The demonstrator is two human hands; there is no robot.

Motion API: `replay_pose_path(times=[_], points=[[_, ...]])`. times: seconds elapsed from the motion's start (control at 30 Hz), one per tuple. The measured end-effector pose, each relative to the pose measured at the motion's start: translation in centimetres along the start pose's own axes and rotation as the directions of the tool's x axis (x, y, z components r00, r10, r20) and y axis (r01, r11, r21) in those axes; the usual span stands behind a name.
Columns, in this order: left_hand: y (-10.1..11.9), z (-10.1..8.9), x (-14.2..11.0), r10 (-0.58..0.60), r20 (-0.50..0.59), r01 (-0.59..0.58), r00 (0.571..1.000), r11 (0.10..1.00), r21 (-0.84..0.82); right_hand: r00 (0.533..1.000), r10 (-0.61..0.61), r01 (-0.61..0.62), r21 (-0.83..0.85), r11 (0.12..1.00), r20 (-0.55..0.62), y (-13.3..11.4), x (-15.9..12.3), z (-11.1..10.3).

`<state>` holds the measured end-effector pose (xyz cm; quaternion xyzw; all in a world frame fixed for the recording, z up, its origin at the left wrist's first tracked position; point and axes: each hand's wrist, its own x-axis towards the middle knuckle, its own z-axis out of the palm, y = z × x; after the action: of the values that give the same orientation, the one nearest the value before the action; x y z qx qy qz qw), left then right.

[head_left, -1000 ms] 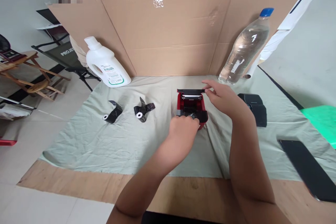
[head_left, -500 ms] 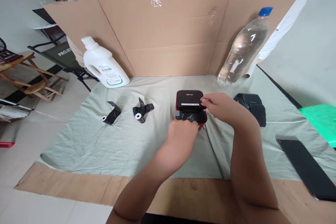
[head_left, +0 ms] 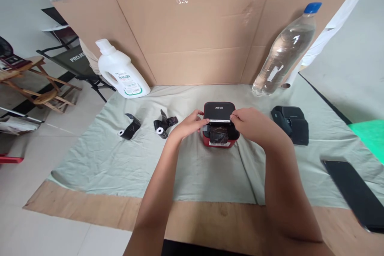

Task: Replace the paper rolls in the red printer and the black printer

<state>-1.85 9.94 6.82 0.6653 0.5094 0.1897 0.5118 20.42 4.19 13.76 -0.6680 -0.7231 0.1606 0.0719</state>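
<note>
A small red printer [head_left: 220,125] with a black lid stands on the pale green cloth [head_left: 99,156] in the middle. Its lid is down and a strip of black paper hangs out of the front slot. My left hand [head_left: 187,124] presses its fingers against the printer's left side. My right hand [head_left: 253,125] grips the right side, fingertips on the lid's front edge. Two black paper rolls [head_left: 128,127] [head_left: 163,124] lie on the cloth to the left, apart from both hands.
A folded cardboard screen [head_left: 198,36] stands at the back. A white detergent bottle [head_left: 121,71] leans at its left, a clear water bottle [head_left: 283,54] at its right. A black device [head_left: 291,124] lies right of the printer, a dark phone [head_left: 352,192] at the near right.
The printer's lid went from raised to closed under my right hand. My left hand moved from the front of the printer, where it held the paper, to the left side.
</note>
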Motion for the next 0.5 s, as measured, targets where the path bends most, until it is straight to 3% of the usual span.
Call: replay_pose_path(times=[0.1, 0.33, 0.5], points=[[0.4, 0.0, -0.3, -0.043, 0.025, 0.045, 0.999, 0.997, -0.069, 1.0, 0.002, -0.001, -0.039, 0.999, 0.014, -0.5, 0.0, 0.1], [0.7, 0.1, -0.7, -0.094, 0.038, 0.096, 0.995, 0.994, -0.054, 0.998, 0.066, -0.064, -0.133, 0.989, 0.009, -2.4, -0.2, 0.1], [0.3, 0.4, -0.8, -0.087, 0.009, 0.087, 0.996, 0.994, -0.071, 0.996, 0.087, -0.087, -0.08, 0.993, 0.006, -1.2, -0.5, 0.6]])
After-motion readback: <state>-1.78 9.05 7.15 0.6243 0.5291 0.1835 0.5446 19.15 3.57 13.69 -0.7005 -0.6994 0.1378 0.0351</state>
